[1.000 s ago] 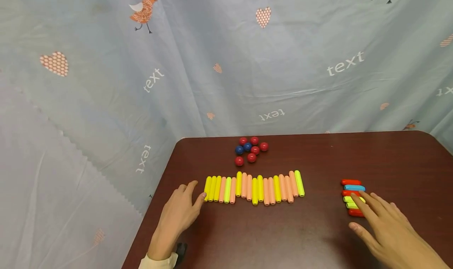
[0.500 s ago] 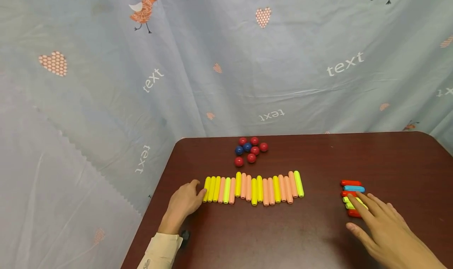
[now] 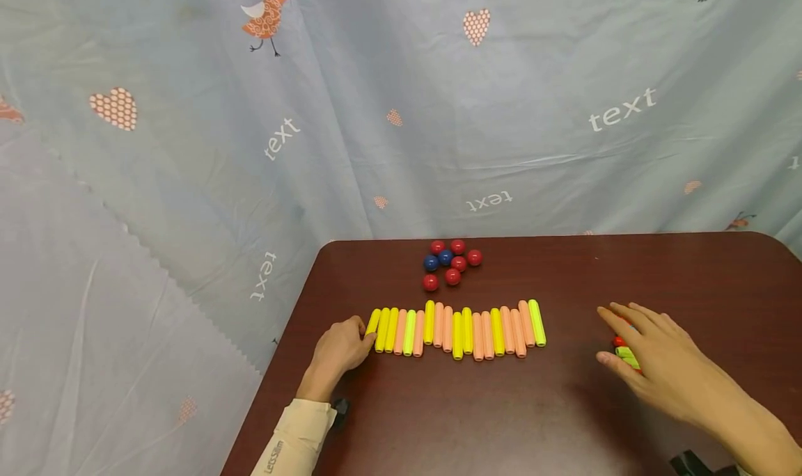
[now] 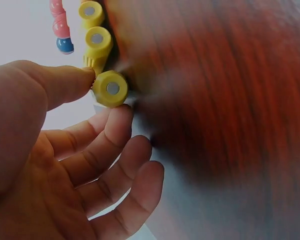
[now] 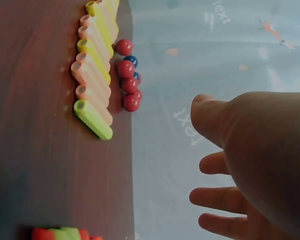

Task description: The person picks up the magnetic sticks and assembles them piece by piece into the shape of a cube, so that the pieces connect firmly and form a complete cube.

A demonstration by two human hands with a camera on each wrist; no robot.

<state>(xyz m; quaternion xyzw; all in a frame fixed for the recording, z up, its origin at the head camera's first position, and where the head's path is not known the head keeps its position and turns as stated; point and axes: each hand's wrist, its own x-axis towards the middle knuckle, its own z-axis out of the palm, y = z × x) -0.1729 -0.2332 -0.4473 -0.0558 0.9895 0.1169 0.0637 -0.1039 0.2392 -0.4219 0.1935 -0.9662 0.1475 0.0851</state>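
While my left hand (image 3: pixel 338 356) pinches the leftmost yellow stick (image 3: pixel 372 321), my right hand (image 3: pixel 665 359) hovers, grip released, above red and green sticks (image 3: pixel 626 354)

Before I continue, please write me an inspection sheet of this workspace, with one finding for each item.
Surface: dark brown table.
Job's things: row of yellow, orange and green sticks; red and green sticks, partly hidden.
Clutter: red and blue balls beyond the row.
Grips: left grip pinches the end yellow stick; right grip spread over the red and green sticks.
Cables: nothing seen.
Surroundings: printed cloth behind the table.
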